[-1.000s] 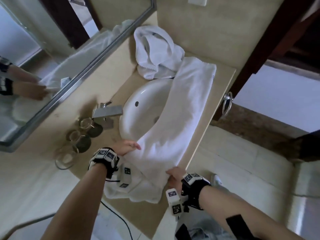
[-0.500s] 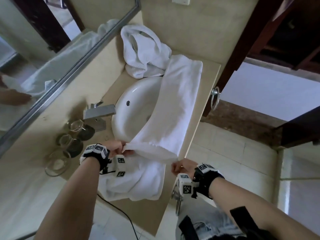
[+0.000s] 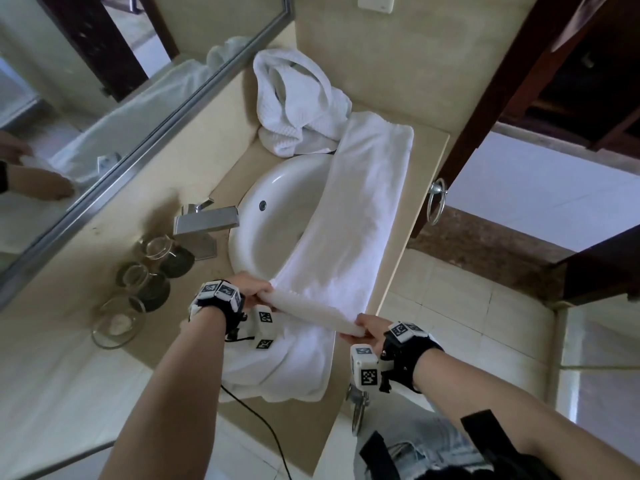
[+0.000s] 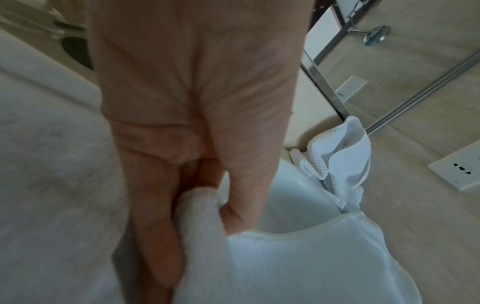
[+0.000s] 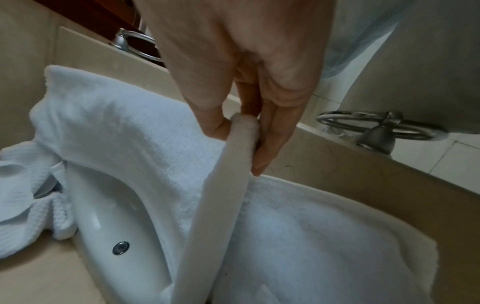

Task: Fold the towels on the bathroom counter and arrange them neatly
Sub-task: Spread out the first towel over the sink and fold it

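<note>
Surface: beige stone counter, white basin sunk in its middle.
Mirror side: mirror along the back edge; metal faucet between it and the basin.
Glassware: three clear glasses in a row on dark coasters, just left of the faucet, near the left wrist.
Far corner: crumpled waffle-weave towel heaped against the wall, touching the far end of the long towel.
Front edge: two metal towel rings, one by the dark door frame, one low by the right wrist.
Cable: thin black cord runs off the near end of the surface.
Near pile: another white towel lies bunched on the surface beneath the hands.
Long towel: laid lengthwise over the right side of the basin and the front of the surface; near end lifted clear, far end flat.
Left grip: thumb and fingers pinch the left corner of the raised end.
Right grip: narrow pinch on the right corner, fingers pointing down.
Towel vs grips: raised hem stretched between the two hands, above the near pile.
</note>
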A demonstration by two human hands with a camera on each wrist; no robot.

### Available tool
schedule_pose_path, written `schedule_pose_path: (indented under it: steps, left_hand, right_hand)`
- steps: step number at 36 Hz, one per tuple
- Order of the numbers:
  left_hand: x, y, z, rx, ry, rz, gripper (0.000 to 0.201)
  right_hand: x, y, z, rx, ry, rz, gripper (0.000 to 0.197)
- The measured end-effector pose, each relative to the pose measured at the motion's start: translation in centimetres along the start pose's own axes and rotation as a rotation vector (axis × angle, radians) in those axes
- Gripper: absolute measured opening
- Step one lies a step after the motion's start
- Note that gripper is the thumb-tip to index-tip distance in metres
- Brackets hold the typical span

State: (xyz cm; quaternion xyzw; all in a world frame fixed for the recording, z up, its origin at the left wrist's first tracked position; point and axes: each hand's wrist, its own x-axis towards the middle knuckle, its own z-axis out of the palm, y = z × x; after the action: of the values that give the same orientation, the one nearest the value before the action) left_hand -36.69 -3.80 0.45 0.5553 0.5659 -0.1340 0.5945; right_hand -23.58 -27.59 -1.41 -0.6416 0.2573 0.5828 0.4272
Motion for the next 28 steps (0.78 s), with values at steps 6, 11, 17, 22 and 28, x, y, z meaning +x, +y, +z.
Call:
schedule_pose_path:
  steps: [6,11,17,22,28]
  left_hand:
    - [3.0,-1.2,-0.9,0.072,0.083,0.022,0.029]
    - [3.2,-0.6,-0.4,0.132,0.098,0.112,0.013]
    - [1.4,0.8,-0.4,0.056,-0.066,0.101,0.03]
    - [-0.3,1.8,0.2,0.036,-0.125,0.03,0.025]
    - [0.4,0.9,-0.5,0.15,-0.107,0.106,0.03]
  right_hand:
    - [1.4,-0.8,0.0,-0.122,-0.058,0.046,0.009]
    - [1.1,-1.5,-0.6,-0.028,-0.101,0.106,0.008]
    - [1.5,-2.4,-1.5,-0.002,-0.153,0.132,0.028]
    - [0.8,-2.8,-2.5,-0.072,-0.254,0.104,0.011]
    - [1.1,-2.9,-2.6,-0.152,-0.234,0.087,0.016]
